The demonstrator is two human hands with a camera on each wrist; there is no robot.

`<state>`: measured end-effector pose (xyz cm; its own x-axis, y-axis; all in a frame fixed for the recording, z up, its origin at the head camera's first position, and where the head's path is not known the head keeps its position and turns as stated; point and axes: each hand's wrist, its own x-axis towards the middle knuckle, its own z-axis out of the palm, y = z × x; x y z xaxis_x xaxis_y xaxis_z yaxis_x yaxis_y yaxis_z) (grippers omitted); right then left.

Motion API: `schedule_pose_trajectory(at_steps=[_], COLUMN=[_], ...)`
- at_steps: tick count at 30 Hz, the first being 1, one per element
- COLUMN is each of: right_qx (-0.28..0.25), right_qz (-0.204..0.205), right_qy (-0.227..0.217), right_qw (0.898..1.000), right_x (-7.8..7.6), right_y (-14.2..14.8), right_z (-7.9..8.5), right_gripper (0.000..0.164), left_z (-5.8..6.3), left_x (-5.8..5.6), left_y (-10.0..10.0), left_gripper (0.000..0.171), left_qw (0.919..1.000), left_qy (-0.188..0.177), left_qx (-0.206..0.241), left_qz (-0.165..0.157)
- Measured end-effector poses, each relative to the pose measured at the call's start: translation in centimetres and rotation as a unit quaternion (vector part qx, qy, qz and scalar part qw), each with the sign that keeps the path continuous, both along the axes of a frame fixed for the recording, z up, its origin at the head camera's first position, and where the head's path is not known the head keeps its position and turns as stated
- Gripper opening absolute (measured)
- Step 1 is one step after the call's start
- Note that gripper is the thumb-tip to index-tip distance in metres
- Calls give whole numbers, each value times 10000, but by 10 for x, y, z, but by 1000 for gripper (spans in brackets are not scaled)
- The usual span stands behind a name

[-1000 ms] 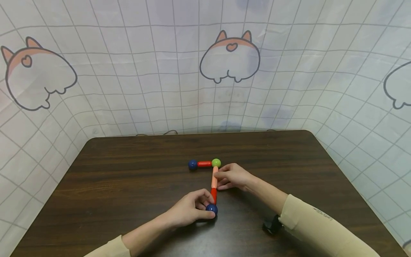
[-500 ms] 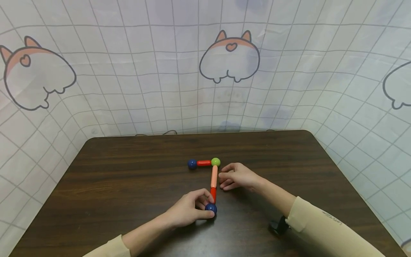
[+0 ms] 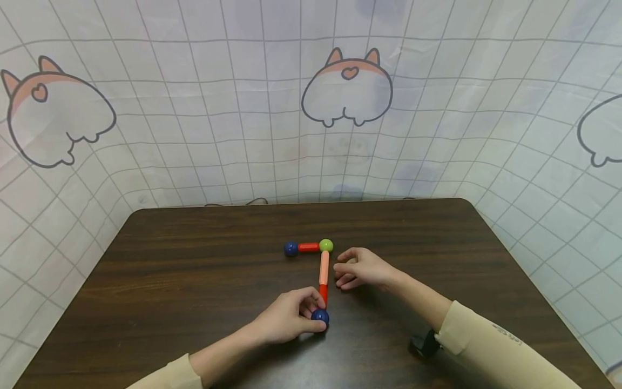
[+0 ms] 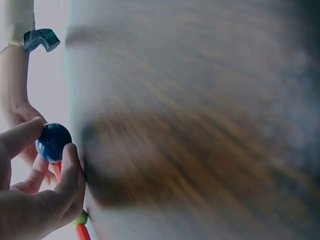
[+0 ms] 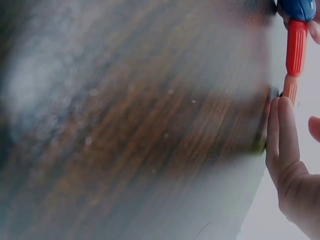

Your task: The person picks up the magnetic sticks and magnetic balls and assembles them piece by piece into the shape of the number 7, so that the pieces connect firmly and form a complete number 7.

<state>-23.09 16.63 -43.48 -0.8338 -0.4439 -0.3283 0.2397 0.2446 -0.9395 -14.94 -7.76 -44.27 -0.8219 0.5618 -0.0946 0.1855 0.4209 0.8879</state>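
Observation:
My left hand [image 3: 286, 317] pinches a dark blue ball [image 3: 320, 317] between thumb and fingers; the left wrist view shows the same blue ball [image 4: 53, 143] in that grip. A red rod [image 3: 323, 294] runs from the ball away from me and meets an orange rod [image 3: 324, 267]. The orange rod ends at a green ball [image 3: 326, 246]. From there a shorter red rod [image 3: 308, 247] leads left to a second dark blue ball [image 3: 290, 248]. Just right of the orange rod is my right hand [image 3: 364, 268], its fingers loosely bent and holding nothing.
The pieces lie on a dark wood-grain table [image 3: 204, 259]. A white grid-patterned curtain [image 3: 243, 108] with cartoon animals hangs behind and at both sides. A black device [image 3: 425, 343] sits at the right wrist.
My right hand has let go of the orange rod and moved slightly to the right. The left hand keeps its hold on the blue ball, and the joined pieces stay almost in place.

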Motion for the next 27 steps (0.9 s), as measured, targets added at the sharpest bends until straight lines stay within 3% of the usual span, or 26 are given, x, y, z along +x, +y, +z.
schedule_pose_trajectory(at_steps=[7, 22, 27], right_qx=[133, 525, 788], right_qz=[136, 260, 371], right_qy=[198, 539, 906], right_qw=[9996, 9968, 9921], right_x=[0, -1, -3], right_y=[2, 9, 18], right_z=[2, 6, 8], right_gripper=[46, 46, 45], left_z=[3, 4, 4], left_x=[-1, -1, -6], left_y=[3, -2, -12], left_gripper=[25, 25, 23], left_qw=[9995, 9996, 9979], left_qy=[265, 159, 508], left_qx=[-193, -246, -390], left_qz=[13, 47, -88])
